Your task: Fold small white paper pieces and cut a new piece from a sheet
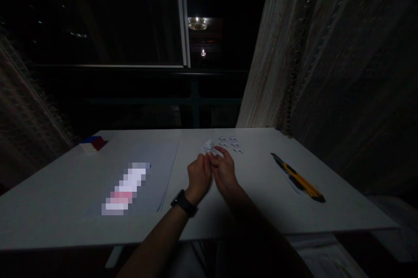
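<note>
Bare forearms (160,234), a black watch (183,203) on the left wrist, reach over the near edge of a white table (257,173). Paper sheets (165,164) lie left of centre, under a blurred-out item. Toward the right edge, a yellow-and-black utility knife (302,180) lies slanted, apparently set clear of the hands. Left hand (200,174) and right hand (225,170) meet mid-table, each grip pinched nearly closed on small folded white paper (208,144), seemingly to steady it. A blue-red-white block (91,144) sits near the far left corner; marked paper pieces (234,139) lie grouped near the far edge, just beyond the right hand.
</note>
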Motion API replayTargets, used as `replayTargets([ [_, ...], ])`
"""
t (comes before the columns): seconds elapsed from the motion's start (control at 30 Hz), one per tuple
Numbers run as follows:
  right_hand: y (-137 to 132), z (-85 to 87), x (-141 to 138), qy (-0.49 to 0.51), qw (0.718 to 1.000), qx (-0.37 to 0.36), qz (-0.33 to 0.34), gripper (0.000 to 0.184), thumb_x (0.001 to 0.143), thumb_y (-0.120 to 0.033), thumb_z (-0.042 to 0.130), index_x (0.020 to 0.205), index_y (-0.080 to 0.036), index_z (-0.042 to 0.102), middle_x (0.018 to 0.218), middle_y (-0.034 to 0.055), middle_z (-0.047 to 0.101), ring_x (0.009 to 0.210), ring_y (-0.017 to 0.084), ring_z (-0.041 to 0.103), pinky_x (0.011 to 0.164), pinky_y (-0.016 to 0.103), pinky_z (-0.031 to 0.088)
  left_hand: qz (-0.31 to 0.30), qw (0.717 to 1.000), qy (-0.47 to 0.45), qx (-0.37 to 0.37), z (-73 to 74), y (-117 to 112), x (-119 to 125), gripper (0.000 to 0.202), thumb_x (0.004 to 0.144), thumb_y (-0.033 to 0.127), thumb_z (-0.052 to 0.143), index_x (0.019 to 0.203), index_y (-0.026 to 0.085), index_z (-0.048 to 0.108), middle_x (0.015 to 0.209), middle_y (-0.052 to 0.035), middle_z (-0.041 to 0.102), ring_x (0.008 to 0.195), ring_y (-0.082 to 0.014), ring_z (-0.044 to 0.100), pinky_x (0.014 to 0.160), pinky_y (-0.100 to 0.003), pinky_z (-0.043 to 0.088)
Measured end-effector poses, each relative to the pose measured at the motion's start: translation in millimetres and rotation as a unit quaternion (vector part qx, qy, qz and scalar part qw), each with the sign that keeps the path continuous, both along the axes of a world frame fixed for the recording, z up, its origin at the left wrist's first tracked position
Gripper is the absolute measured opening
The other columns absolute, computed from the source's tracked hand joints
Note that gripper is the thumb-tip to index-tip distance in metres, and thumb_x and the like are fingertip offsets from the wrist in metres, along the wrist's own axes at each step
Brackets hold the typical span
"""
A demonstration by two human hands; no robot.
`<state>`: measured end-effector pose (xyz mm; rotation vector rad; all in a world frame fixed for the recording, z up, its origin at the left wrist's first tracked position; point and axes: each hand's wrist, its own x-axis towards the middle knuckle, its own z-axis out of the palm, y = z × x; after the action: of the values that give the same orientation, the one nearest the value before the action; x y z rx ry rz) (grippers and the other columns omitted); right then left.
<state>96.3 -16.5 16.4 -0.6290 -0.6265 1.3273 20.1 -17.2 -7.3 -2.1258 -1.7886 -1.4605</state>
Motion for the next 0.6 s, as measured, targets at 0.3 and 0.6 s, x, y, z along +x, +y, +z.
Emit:
replayTargets([
  [0.3,5.7,0.1,3.1,-0.019,1.000,0.000,0.014,0.049,0.054,-0.017,0.072,0.098,-0.022,0.051,0.055,-0.0070,0.054,0.061,0.012,0.059,0.068,0.028,0.048,-0.004,1.000,0.019,-0.008,-2.4,1.5,-1.5,0.029,0.090,0.030,0.026,0.073,0.019,0.047,0.057,-0.0043,0.057,0.050,-0.0150,0.053,0.049,-0.025,0.027],
  [0.6,6.5,1.1,6.0,-0.026,1.000,0.001,0.002,0.048,0.050,-0.014,0.072,0.094,-0.019,0.053,0.068,-0.0023,0.063,0.068,0.014,0.061,0.071,0.029,0.048,-0.029,0.998,-0.037,-0.034,1.2,2.1,-3.1,0.030,0.090,0.032,0.026,0.074,0.019,0.048,0.059,-0.0035,0.057,0.051,-0.0148,0.052,0.050,-0.025,0.029],
])
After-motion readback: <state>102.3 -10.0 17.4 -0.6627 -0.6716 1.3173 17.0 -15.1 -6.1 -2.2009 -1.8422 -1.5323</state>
